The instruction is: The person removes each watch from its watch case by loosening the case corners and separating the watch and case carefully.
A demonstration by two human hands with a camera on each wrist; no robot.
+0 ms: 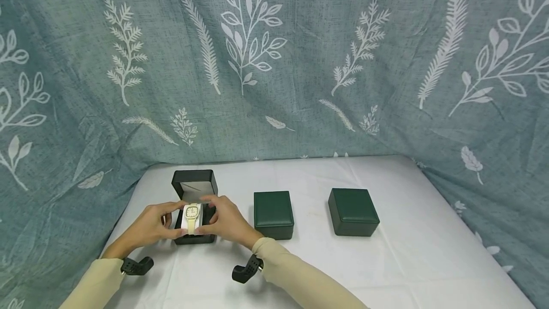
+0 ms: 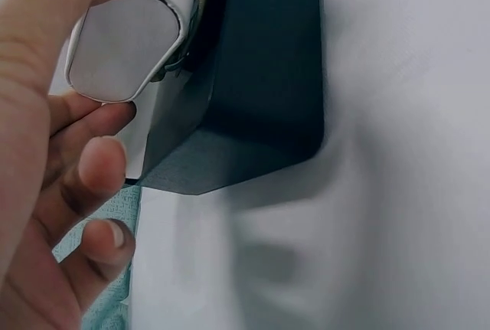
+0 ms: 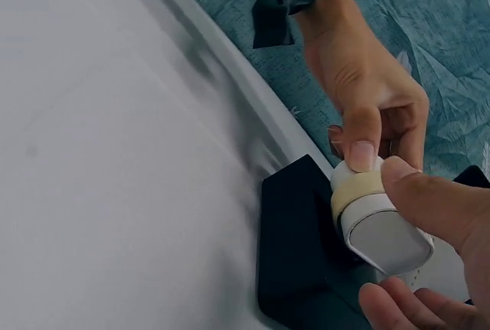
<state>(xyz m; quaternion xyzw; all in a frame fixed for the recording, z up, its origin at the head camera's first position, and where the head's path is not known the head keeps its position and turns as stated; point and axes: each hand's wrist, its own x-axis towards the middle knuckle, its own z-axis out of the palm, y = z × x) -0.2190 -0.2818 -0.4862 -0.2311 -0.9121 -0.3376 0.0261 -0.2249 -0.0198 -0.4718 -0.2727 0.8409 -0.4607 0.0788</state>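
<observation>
A wristwatch [image 1: 192,211] with a pale yellow strap is wrapped round a white watch cushion [image 1: 185,223]. Both hands hold this cushion just over the open dark watch box [image 1: 195,239], whose lid stands raised behind it. My left hand [image 1: 150,225] grips the cushion's left end between thumb and fingers. From the other side, my right hand [image 1: 229,218] pinches the right end. In the left wrist view the grey end face of the cushion [image 2: 126,47] shows under the thumb. The right wrist view shows both thumbs on the cushion, beside the yellow strap [image 3: 358,190].
Two closed green boxes stand to the right on the white-covered table [image 1: 317,271]: one green box [image 1: 273,213] near the right forearm, another green box [image 1: 353,211] farther right. A leaf-patterned curtain [image 1: 300,70] hangs behind and beside the table.
</observation>
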